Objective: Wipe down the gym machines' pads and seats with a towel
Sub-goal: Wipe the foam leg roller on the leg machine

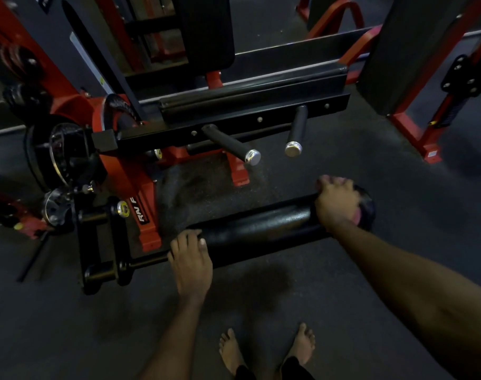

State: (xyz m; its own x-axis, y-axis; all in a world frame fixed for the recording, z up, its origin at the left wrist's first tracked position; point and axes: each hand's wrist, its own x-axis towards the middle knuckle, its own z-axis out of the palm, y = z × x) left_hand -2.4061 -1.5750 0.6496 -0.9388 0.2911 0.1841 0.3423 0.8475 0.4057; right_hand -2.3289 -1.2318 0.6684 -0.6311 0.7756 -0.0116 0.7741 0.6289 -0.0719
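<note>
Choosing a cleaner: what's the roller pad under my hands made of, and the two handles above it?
Roller pad: likely black vinyl or leatherette, judging by glossy, pebbled highlights. Handles: probably matte black rubber grips; their shiny silver end caps look like metal.

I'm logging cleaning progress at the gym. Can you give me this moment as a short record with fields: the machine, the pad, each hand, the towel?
machine: red-and-black frame, weight plates mounted on it
pad: black roller pad, low and horizontal
left hand: fingers curled over the pad's left end
right hand: grips the pad's right end over a pinkish cloth
towel: probably that cloth; mostly hidden under the hand
floor: dark, bare feet on it
</note>
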